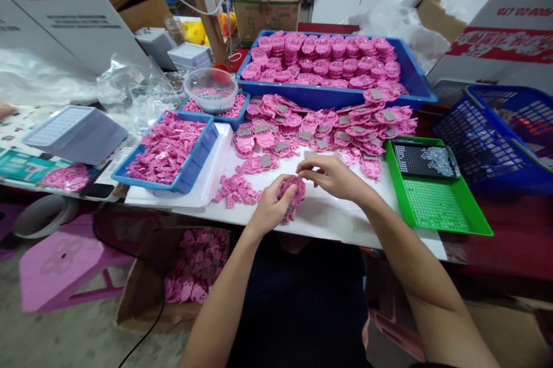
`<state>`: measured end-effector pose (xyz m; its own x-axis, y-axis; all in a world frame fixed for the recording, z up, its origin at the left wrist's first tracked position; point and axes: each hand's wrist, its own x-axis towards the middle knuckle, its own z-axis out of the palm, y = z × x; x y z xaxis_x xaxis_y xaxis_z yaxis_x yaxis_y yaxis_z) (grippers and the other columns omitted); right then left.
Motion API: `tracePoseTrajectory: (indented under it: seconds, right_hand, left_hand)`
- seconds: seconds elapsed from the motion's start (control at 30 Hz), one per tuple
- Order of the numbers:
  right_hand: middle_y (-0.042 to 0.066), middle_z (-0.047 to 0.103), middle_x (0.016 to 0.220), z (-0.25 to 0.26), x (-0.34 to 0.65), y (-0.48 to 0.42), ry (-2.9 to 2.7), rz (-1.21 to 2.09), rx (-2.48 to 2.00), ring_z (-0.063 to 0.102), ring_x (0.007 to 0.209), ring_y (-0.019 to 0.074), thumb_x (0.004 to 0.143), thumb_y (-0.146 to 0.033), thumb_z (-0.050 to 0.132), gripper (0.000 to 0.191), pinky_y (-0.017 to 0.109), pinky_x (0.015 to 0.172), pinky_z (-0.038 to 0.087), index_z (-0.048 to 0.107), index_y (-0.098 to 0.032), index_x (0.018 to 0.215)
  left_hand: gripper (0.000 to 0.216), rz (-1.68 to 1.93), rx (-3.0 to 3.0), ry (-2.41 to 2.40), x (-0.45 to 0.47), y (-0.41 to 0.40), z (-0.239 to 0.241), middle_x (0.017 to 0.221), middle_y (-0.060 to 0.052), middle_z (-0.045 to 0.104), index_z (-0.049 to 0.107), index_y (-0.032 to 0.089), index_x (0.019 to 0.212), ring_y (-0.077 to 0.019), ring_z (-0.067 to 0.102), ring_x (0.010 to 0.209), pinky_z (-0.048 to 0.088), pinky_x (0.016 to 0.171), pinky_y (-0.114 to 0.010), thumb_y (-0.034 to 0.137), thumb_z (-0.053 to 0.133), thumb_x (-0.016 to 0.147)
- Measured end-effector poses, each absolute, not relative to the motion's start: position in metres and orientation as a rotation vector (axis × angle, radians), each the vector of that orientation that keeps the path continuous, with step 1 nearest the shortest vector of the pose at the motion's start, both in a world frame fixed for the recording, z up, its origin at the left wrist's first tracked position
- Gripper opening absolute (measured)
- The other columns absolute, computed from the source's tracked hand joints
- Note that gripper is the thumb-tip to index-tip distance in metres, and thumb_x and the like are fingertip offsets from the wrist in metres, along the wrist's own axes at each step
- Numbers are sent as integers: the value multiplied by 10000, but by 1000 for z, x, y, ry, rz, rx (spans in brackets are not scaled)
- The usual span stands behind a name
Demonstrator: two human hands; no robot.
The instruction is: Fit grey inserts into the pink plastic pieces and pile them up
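Note:
Near the front edge of the white work surface, my left hand (pixel 271 207) is wrapped round a pink plastic piece (pixel 297 192) with a scalloped outline. Just above and right of it, my right hand (pixel 328 175) has thumb and fingertips pinched together; whatever they hold is too small to make out. A heap of flat pink parts with grey rectangles (pixel 311 126) spreads behind my hands. To the left of my left hand lies a small pile of little pink parts (pixel 237 189).
A blue tray (pixel 184 181) of small pink parts stands left, with a clear tub (pixel 211 74) behind it. At the back, a large blue crate (pixel 415 77) holds stacked pink pieces. A green tray (pixel 449 227) lies right, beside a blue basket (pixel 488 137).

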<state>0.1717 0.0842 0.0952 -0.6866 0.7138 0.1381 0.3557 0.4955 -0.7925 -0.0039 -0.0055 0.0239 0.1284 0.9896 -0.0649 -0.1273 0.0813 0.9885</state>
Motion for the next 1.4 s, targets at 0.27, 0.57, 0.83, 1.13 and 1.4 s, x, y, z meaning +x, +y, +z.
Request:
tracePoseTrajectory:
  seconds: [0.27,0.57,0.83,1.13,1.4]
  right_hand:
    - [21,674,743,91,171,84,-2343,1113,-889,573,588,119,959,-353,594,235,246,570,434,700,-160,878]
    - [54,685,771,81,161,83,-2528,671,-774,582,706,165,962,-212,550,191,287,683,399,656,-165,809]
    - [30,656,767,83,169,90,-2348,1138,-793,573,662,134,988,-446,560,320,245,602,445,700,-162,935]
    - [113,657,1121,37,129,105,-2535,957,-336,599,1000,210,993,-407,566,308,380,887,498,697,-202,1182]
    - [104,596,1151,16,120,111,-2763,653,-125,534,983,210,1004,-356,543,214,377,885,424,692,-205,1034]
  left_hand:
    - [359,1106,1156,1080,-2,-7,28,676,26,627,588,201,1066,-81,542,378,413,354,-177,534,559,939]
    - [340,1087,1211,1151,-5,-6,27,593,48,586,610,202,1097,-91,518,333,397,314,-181,499,560,939]
    - [332,1142,1097,948,-9,-6,29,642,44,608,562,193,1077,-87,546,349,393,333,-170,488,599,929]
    - [370,829,1166,647,-24,-11,31,733,-12,685,596,165,1051,-95,600,400,446,372,-174,466,711,869]
    - [436,876,1218,643,-26,-10,32,667,18,633,628,143,1060,-75,556,404,427,394,-172,468,777,809]
